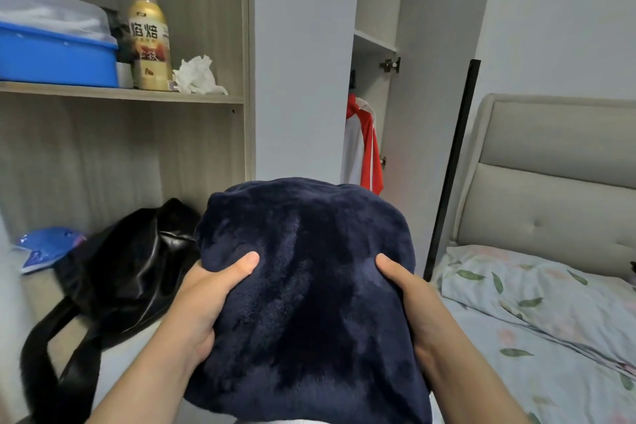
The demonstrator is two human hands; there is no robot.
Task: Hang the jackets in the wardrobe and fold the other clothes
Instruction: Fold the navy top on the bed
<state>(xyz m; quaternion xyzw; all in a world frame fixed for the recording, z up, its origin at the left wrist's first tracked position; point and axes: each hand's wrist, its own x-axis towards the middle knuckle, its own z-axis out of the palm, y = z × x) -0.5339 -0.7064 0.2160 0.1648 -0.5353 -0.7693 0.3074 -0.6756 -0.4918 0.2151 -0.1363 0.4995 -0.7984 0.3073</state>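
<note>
Centre foreground: a navy fleece garment, gathered into a thick, compact bundle, held clear of any surface between both hands. Left hand grips the bundle's left side, thumb pressed into the upper face, fingers out of sight beneath the fabric; right hand grips the right side likewise, thumb on top. Behind the bundle stands the pale wardrobe, its door open, with a red and white jacket hanging inside. Left of the wardrobe, an open wooden shelf carries a blue box with a clear lid, a gold bottle beside it, and a crumpled white tissue just right of the bottle. Below the shelf lies a glossy black bag, straps trailing forward, near a blue packet. At right, a bed in floral sheeting, a matching pillow against a padded beige headboard
</note>
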